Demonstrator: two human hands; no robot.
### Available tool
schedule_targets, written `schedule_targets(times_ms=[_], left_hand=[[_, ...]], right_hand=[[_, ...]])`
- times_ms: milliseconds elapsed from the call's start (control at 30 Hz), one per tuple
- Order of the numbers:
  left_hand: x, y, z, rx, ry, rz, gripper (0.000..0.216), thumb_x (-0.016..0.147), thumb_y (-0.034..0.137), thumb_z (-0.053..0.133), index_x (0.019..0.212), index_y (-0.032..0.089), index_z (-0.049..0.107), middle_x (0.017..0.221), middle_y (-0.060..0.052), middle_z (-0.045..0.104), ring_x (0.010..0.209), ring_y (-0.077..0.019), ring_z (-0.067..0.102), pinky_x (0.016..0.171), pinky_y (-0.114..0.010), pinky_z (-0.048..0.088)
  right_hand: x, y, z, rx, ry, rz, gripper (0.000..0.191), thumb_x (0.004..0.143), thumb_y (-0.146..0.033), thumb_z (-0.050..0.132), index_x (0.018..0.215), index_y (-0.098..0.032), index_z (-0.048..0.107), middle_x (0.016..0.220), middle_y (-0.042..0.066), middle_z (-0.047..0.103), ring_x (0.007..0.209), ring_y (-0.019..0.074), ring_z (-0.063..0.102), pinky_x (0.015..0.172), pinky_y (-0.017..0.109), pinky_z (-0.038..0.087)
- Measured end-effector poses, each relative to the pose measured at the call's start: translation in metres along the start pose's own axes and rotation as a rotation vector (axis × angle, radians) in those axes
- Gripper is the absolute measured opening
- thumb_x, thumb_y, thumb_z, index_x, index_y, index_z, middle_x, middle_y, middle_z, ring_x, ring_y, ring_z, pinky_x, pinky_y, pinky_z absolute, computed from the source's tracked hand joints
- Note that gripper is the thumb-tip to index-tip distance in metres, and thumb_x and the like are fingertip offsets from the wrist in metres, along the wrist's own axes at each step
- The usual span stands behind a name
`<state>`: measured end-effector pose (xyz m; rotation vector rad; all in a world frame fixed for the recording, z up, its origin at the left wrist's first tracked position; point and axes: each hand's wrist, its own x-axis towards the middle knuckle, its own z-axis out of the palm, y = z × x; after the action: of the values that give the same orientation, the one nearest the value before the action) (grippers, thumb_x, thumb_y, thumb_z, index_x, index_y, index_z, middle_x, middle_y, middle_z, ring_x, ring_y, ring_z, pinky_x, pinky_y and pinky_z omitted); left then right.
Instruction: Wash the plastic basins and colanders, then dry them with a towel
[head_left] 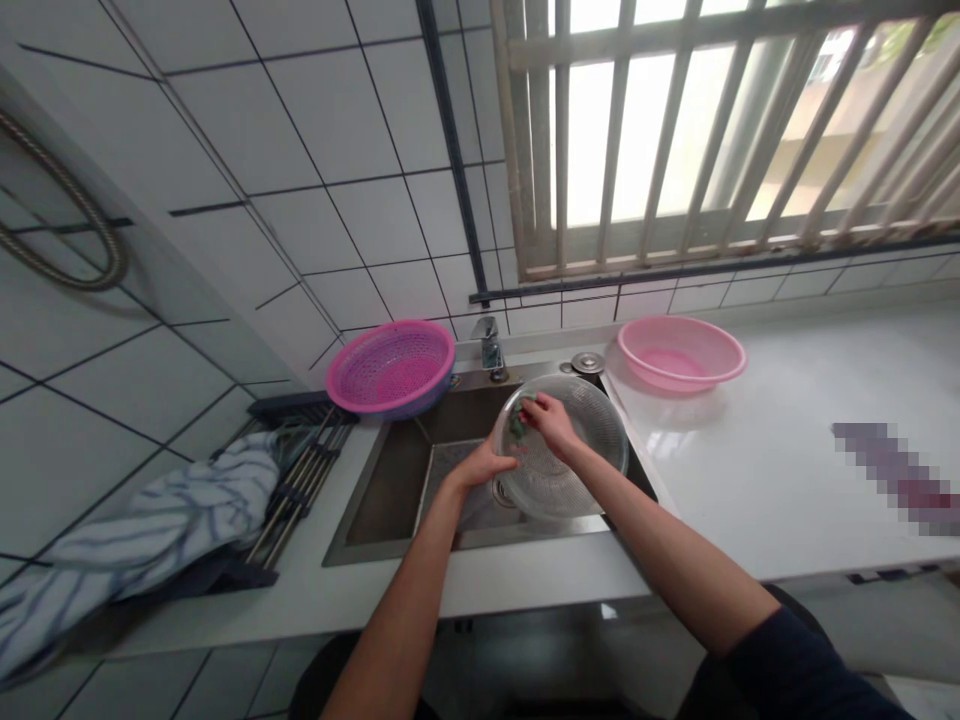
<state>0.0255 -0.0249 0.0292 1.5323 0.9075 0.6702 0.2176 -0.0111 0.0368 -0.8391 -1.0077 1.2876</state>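
A large metal mesh basin, like a colander [592,440], is tilted slightly over the right part of the sink [375,505]. My left hand [482,464] grips its left rim, with the thumb on the inside and the fingers hidden behind the wall. Inside the bowl, my right hand [551,422] pinches a crumpled green scouring pad [517,424]. The pad is against the inner left wall, close to the rim. Its exact material is too small to make out.
Behind the sink stands the faucet [490,350], with a round metal strainer lid [587,363] to its right. A pink colander [394,365] rests at the sink's back left corner. On the right counter sits a pink basin [681,352]. A striped towel [180,490] lies over the rack [296,495] at left.
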Motion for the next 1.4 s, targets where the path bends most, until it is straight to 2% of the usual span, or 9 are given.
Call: schedule_targets(times_ms=[133,333,433,700,933,1033,1233,1300,1400], left_hand=[[0.001,0.0,0.004,-0.046,-0.051,0.011,0.094,0.067,0.022,0.083,0.154,0.021,0.048,0.149,-0.018,0.058,0.116,-0.0319,0.067,0.094,-0.044,0.057],[0.003,-0.008,-0.005,0.079,0.017,-0.004,0.063,0.065,0.019,0.079,0.127,0.014,0.066,0.123,-0.012,0.072,0.113,-0.0304,0.065,0.108,-0.048,0.049],[0.003,-0.007,-0.005,0.11,0.031,-0.005,0.064,0.063,0.017,0.078,0.125,0.014,0.065,0.122,-0.01,0.072,0.113,-0.0288,0.064,0.11,-0.047,0.047],[0.003,0.004,0.01,-0.019,-0.018,-0.03,0.089,0.062,0.019,0.08,0.146,0.018,0.051,0.133,-0.014,0.065,0.108,-0.029,0.065,0.093,-0.043,0.055],[0.004,-0.001,0.004,0.066,0.027,-0.023,0.047,0.061,0.02,0.076,0.106,0.014,0.067,0.106,-0.008,0.071,0.101,-0.0262,0.063,0.103,-0.044,0.048],[0.002,0.001,0.005,0.048,0.041,-0.004,0.054,0.06,0.019,0.077,0.113,0.014,0.066,0.112,-0.009,0.071,0.106,-0.0271,0.063,0.105,-0.044,0.047],[-0.001,0.007,0.01,-0.003,0.0,-0.048,0.08,0.062,0.019,0.079,0.139,0.015,0.057,0.12,-0.012,0.07,0.107,-0.0291,0.065,0.099,-0.046,0.05],[0.0,0.008,0.01,-0.016,-0.013,-0.022,0.082,0.062,0.018,0.078,0.141,0.016,0.056,0.123,-0.012,0.069,0.107,-0.0286,0.064,0.099,-0.045,0.05],[0.001,0.008,0.01,0.013,-0.013,-0.013,0.066,0.061,0.019,0.076,0.126,0.016,0.064,0.116,-0.01,0.07,0.104,-0.0274,0.064,0.1,-0.044,0.049]], right_hand=[[0.008,-0.008,-0.009,0.033,0.363,-0.109,0.034,0.075,-0.053,0.072,0.078,-0.022,0.056,0.07,-0.003,0.057,0.066,0.0149,0.051,0.066,0.028,0.044],[-0.016,-0.004,0.01,-0.253,-0.337,-0.035,0.028,0.08,-0.046,0.071,0.076,-0.019,0.065,0.071,-0.001,0.06,0.064,0.0145,0.049,0.06,0.026,0.039],[-0.022,-0.001,0.015,-0.255,-0.486,0.037,0.028,0.08,-0.045,0.072,0.076,-0.018,0.066,0.07,-0.001,0.06,0.062,0.0136,0.047,0.059,0.026,0.038],[0.006,-0.003,-0.007,0.002,0.326,-0.015,0.03,0.074,-0.05,0.071,0.078,-0.023,0.058,0.074,-0.001,0.06,0.07,0.016,0.052,0.068,0.028,0.046],[-0.022,-0.002,0.009,-0.219,-0.471,0.083,0.028,0.08,-0.045,0.072,0.078,-0.019,0.063,0.069,-0.002,0.057,0.062,0.0132,0.049,0.057,0.025,0.038],[-0.02,-0.003,0.011,-0.175,-0.37,0.061,0.029,0.081,-0.046,0.072,0.077,-0.02,0.061,0.067,-0.003,0.054,0.06,0.0124,0.046,0.056,0.025,0.037],[0.008,-0.007,-0.004,0.053,0.296,-0.03,0.031,0.074,-0.049,0.073,0.078,-0.023,0.057,0.072,-0.002,0.058,0.067,0.0151,0.052,0.068,0.029,0.046],[0.006,-0.009,-0.005,0.023,0.263,-0.032,0.029,0.074,-0.048,0.072,0.078,-0.022,0.058,0.073,-0.002,0.059,0.067,0.0151,0.053,0.068,0.029,0.046],[-0.009,-0.012,0.001,-0.135,-0.13,0.015,0.025,0.078,-0.044,0.071,0.076,-0.021,0.061,0.071,-0.002,0.059,0.064,0.0141,0.051,0.063,0.027,0.043]])
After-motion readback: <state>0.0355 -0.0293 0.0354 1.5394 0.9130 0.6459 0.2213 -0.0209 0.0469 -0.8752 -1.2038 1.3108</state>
